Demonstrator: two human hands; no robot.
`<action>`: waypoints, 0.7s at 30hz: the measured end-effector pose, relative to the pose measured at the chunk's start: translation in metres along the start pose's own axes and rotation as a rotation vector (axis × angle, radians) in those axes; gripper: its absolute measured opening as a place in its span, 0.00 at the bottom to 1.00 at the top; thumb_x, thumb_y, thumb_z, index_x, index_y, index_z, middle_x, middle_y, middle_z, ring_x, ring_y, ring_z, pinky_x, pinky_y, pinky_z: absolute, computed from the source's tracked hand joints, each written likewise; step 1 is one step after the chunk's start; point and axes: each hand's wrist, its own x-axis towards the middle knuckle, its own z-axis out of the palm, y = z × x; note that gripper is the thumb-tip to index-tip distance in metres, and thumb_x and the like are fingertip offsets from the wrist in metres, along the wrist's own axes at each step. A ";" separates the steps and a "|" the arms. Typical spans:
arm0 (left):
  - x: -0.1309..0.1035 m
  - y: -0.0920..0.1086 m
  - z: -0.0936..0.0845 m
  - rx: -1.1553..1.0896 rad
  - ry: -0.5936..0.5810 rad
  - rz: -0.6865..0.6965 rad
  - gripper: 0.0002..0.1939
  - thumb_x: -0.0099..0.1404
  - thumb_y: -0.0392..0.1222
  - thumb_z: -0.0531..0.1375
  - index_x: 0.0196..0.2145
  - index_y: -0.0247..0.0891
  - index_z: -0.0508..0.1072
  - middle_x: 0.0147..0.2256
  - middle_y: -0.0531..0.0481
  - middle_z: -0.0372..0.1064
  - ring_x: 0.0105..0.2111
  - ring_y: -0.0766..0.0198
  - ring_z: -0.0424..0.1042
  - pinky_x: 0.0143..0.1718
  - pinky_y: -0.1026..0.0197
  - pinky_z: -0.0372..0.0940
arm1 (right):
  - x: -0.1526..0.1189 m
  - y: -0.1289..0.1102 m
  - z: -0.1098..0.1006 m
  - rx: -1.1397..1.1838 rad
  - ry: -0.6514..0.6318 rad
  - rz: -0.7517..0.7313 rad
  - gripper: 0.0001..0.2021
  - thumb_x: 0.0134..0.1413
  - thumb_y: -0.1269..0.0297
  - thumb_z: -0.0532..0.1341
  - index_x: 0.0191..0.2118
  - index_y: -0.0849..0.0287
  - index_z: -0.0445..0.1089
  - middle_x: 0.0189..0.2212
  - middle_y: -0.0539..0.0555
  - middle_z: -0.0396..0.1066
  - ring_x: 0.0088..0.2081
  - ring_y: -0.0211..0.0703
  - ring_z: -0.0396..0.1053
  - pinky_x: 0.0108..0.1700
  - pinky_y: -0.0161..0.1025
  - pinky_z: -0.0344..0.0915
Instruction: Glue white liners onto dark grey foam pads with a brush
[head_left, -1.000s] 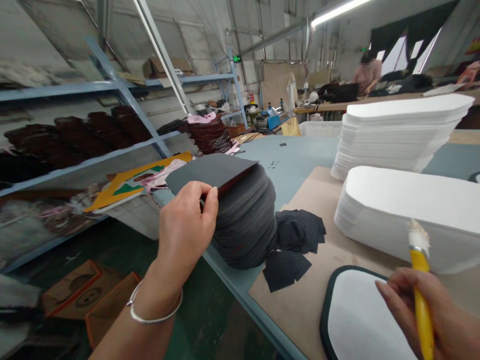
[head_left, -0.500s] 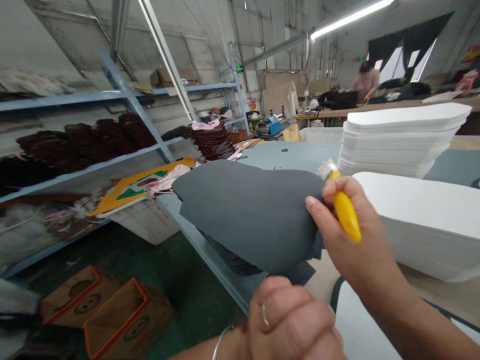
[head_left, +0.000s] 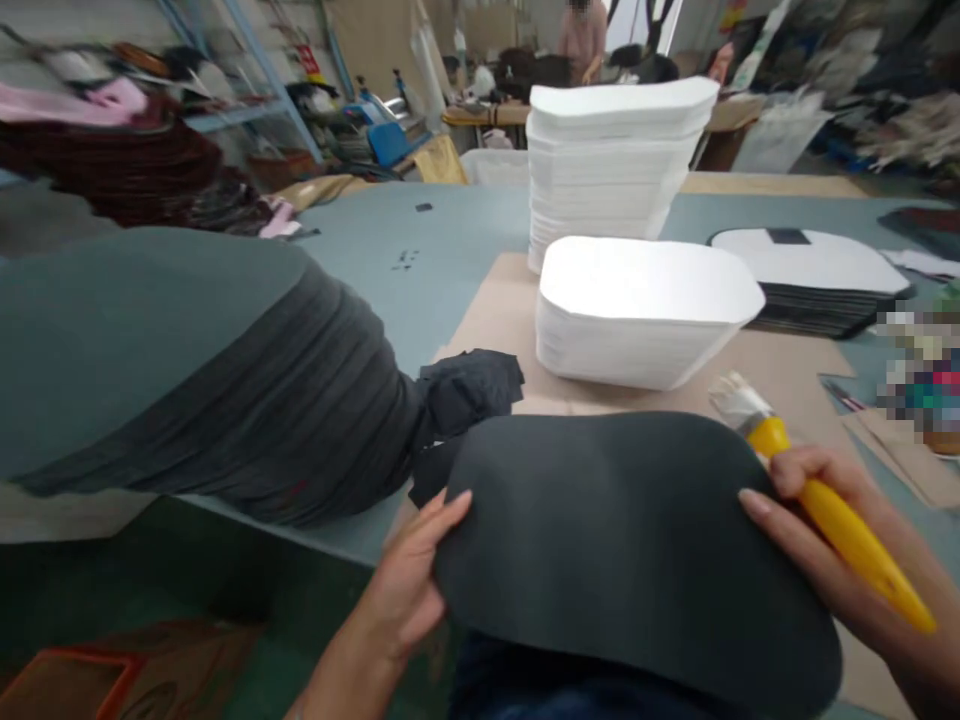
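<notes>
A dark grey flexible sheet (head_left: 615, 540) with rounded corners is held in front of me, above my lap. My left hand (head_left: 405, 580) is closed on its left edge, thumb on top. At its right edge, my right hand (head_left: 840, 575) grips both the sheet and a paintbrush (head_left: 862, 550) with a yellow handle. The brush's pale bristles point away from me, past the sheet's far right corner. To the left, a tall leaning stack of similar grey sheets (head_left: 337, 400) stands on the table. Small dark pieces (head_left: 472, 390) lie between that stack and the held sheet.
Two stacks of white shaped sheets, a nearer one (head_left: 645, 280) and a taller one (head_left: 607, 160), stand on brown cardboard (head_left: 495, 310). Black-edged white panels (head_left: 817, 260) are piled at right. A dark red stack (head_left: 127, 160) is at left. Another person (head_left: 583, 40) stands far back.
The view has swung right and down. The grey sheet has come off the stack and is now in front of me. My left hand, a fist before, now grips its left edge; the brush stays in my right.
</notes>
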 end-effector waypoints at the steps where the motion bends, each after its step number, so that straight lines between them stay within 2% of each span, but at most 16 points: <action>1: 0.002 -0.012 0.004 0.052 0.012 -0.021 0.22 0.57 0.44 0.73 0.48 0.36 0.79 0.44 0.42 0.81 0.51 0.47 0.78 0.60 0.48 0.67 | -0.012 0.013 -0.001 -0.018 -0.030 0.007 0.12 0.63 0.54 0.62 0.40 0.52 0.60 0.33 0.48 0.64 0.30 0.38 0.67 0.31 0.34 0.67; 3: 0.006 -0.032 0.011 0.133 -0.019 -0.045 0.23 0.57 0.42 0.73 0.49 0.36 0.78 0.44 0.41 0.81 0.50 0.48 0.79 0.59 0.50 0.69 | -0.031 0.038 -0.004 -0.048 -0.064 0.000 0.10 0.65 0.55 0.60 0.39 0.52 0.59 0.33 0.48 0.63 0.31 0.38 0.67 0.33 0.33 0.67; 5: 0.009 -0.041 0.019 0.195 -0.065 -0.057 0.22 0.58 0.46 0.73 0.49 0.35 0.78 0.42 0.41 0.81 0.46 0.50 0.80 0.55 0.51 0.71 | -0.044 0.060 -0.011 -0.090 -0.052 -0.008 0.10 0.65 0.55 0.60 0.39 0.52 0.59 0.33 0.49 0.63 0.32 0.38 0.68 0.35 0.34 0.68; 7: 0.013 -0.042 0.027 0.286 -0.099 -0.028 0.21 0.59 0.49 0.72 0.47 0.36 0.78 0.38 0.43 0.81 0.41 0.53 0.80 0.49 0.54 0.72 | -0.050 0.081 -0.020 -0.124 -0.026 0.000 0.12 0.63 0.53 0.62 0.41 0.52 0.60 0.34 0.50 0.64 0.34 0.41 0.69 0.36 0.36 0.68; 9: 0.020 -0.038 0.033 0.449 -0.122 0.011 0.20 0.60 0.53 0.70 0.43 0.37 0.77 0.33 0.47 0.79 0.33 0.57 0.78 0.39 0.58 0.72 | -0.050 0.098 -0.028 -0.149 0.001 0.043 0.15 0.60 0.50 0.63 0.42 0.52 0.60 0.34 0.51 0.65 0.34 0.44 0.70 0.35 0.38 0.69; 12: 0.036 -0.036 0.035 0.827 -0.061 0.116 0.19 0.60 0.58 0.66 0.30 0.38 0.71 0.23 0.54 0.69 0.23 0.64 0.67 0.24 0.65 0.61 | -0.048 0.117 -0.028 -0.194 -0.026 0.141 0.16 0.62 0.47 0.61 0.42 0.52 0.60 0.34 0.52 0.66 0.30 0.44 0.69 0.32 0.41 0.68; 14: 0.045 -0.038 0.032 1.064 0.009 0.235 0.22 0.61 0.59 0.63 0.24 0.40 0.63 0.20 0.57 0.59 0.21 0.67 0.61 0.23 0.66 0.54 | -0.047 0.124 -0.021 -0.224 -0.092 0.194 0.14 0.64 0.48 0.58 0.43 0.52 0.60 0.33 0.52 0.68 0.28 0.44 0.70 0.30 0.40 0.66; 16: 0.051 -0.039 0.028 1.214 0.044 0.307 0.22 0.63 0.58 0.59 0.22 0.40 0.60 0.20 0.58 0.53 0.22 0.67 0.57 0.24 0.66 0.51 | -0.048 0.129 -0.014 -0.246 -0.130 0.234 0.12 0.65 0.49 0.57 0.43 0.52 0.60 0.33 0.53 0.70 0.28 0.44 0.71 0.30 0.39 0.66; 21: 0.056 -0.038 0.025 1.332 0.079 0.322 0.20 0.65 0.57 0.57 0.24 0.41 0.62 0.21 0.57 0.56 0.24 0.65 0.59 0.26 0.65 0.52 | -0.048 0.136 -0.008 -0.319 -0.057 0.262 0.13 0.64 0.49 0.56 0.42 0.52 0.61 0.34 0.55 0.72 0.28 0.46 0.72 0.29 0.39 0.64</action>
